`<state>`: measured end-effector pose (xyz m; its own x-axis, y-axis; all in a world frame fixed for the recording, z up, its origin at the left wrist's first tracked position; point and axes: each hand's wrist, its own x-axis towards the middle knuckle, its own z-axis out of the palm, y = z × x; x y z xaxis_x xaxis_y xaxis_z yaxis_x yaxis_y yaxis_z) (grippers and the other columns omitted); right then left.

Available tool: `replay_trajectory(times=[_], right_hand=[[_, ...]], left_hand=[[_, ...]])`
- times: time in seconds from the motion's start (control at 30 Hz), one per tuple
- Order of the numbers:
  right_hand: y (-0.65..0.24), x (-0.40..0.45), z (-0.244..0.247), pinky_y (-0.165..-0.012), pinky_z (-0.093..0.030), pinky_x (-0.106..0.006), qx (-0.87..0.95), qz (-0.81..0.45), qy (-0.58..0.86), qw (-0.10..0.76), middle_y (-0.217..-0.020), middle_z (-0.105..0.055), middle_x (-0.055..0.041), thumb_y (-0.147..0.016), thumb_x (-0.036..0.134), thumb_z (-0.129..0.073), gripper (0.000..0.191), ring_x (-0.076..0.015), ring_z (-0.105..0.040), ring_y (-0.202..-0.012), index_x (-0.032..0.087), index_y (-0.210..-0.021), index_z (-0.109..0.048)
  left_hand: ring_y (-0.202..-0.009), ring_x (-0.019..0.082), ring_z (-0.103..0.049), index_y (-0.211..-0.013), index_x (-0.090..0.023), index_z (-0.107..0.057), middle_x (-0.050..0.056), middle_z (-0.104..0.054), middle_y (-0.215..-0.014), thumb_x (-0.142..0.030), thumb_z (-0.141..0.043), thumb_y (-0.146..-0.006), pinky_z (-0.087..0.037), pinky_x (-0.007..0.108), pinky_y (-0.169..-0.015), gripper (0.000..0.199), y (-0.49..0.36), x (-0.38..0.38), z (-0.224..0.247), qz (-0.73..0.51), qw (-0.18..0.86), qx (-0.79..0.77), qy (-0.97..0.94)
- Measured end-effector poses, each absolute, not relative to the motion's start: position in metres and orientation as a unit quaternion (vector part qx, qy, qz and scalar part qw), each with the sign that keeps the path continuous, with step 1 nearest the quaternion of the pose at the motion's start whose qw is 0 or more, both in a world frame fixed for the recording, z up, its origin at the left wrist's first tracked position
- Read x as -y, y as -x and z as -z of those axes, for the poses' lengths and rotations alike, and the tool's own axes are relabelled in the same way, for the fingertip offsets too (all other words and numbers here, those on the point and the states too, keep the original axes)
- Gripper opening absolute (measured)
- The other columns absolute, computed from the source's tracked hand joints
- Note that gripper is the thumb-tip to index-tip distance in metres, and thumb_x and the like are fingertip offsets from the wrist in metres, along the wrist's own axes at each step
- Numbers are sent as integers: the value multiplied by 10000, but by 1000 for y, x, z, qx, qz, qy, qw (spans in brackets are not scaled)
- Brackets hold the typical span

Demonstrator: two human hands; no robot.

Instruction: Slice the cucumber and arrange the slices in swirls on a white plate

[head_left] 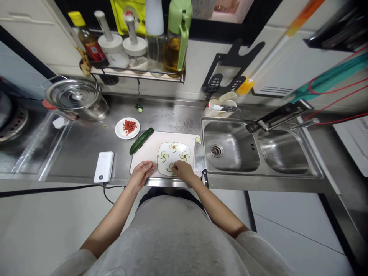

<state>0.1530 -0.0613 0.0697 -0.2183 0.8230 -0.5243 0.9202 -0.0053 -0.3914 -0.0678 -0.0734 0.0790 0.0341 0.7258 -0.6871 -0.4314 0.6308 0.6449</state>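
Note:
My right hand [184, 171] is over the near side of a square white plate [166, 148], fingers pinched together at a pinwheel of cucumber slices [170, 168]. What its fingertips hold, if anything, is hidden. More cucumber pinwheels with red centres lie on the plate. Left of the plate, my left hand [142, 174] hovers at the cutting board's [152, 143] near edge, its fingers curled together; I cannot make out anything in them. A whole cucumber [142, 141] rests across the board's left edge. Along the right edge lies a kitchen knife [199, 158], beside a cucumber slice [198, 140].
Chopped red pieces [129, 127] fill a small white plate [117, 129]. A white power bank [104, 166] lies left near the counter edge. Behind stand a steel pot [93, 107] and a rack [138, 72] of bottles. A double sink [232, 147] is on the right.

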Motion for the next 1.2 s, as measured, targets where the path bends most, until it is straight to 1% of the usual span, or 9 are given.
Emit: replay_trajectory(times=[0.3, 0.57, 0.67, 0.83, 1.0, 1.1, 1.2], right_hand=[[-154, 62, -74, -611, -322, -253, -697, 328, -634, 69, -982, -648, -66, -898, 253, -495, 174, -168, -577, -832, 194, -922, -657], [-159, 62, -78, -597, -299, -241, -679, 328, -657, 3, -930, -658, -39, -873, 163, -475, 158, -148, -554, -800, 203, -925, -619], [-161, 62, -80, -595, -301, -239, -677, 325, -660, -15, -911, -657, -41, -872, 153, -466, 163, -143, -547, -779, 196, -915, -618], [-156, 62, -92, -595, -303, -240, -681, 332, -652, -46, -854, -649, -36, -879, 165, -470, 147, -138, -533, -737, 191, -895, -614], [-144, 66, -113, -601, -311, -231, -684, 377, -614, -115, -776, -624, -8, -887, 201, -497, 108, -117, -512, -666, 192, -880, -604], [-133, 69, -125, -623, -332, -229, -697, 400, -569, -177, -789, -617, 2, -900, 242, -499, 116, -109, -509, -668, 196, -886, -604], [-124, 70, -132, -639, -351, -233, -693, 406, -553, -221, -805, -613, 4, -899, 267, -505, 128, -107, -507, -672, 200, -925, -612]], left_hand=[[-743, 130, -695, -876, -136, -631, 83, -737, -846, -226, -825, -659, -559, 212, -712, 304, 69, 74, -78, -414, 707, -558, -130], [-739, 120, -686, -844, -135, -636, 85, -732, -853, -210, -818, -661, -558, 201, -707, 269, 67, 74, -81, -415, 709, -558, -117], [-697, 106, -668, -823, -137, -643, 58, -719, -816, -210, -833, -633, -554, 196, -686, 279, 67, 74, -80, -420, 703, -563, -114], [-598, 74, -614, -831, -149, -652, -10, -657, -694, -257, -867, -566, -523, 175, -610, 358, 66, 73, -80, -415, 701, -568, -117], [-608, 74, -600, -843, -145, -664, -11, -646, -696, -303, -875, -545, -492, 178, -605, 398, 60, 72, -86, -401, 711, -560, -142], [-626, 80, -604, -844, -139, -670, 2, -659, -717, -316, -869, -554, -494, 200, -646, 393, 51, 72, -93, -397, 726, -535, -171], [-654, 93, -616, -847, -140, -674, 15, -675, -725, -338, -853, -582, -498, 220, -692, 377, 42, 71, -102, -402, 730, -514, -204]])
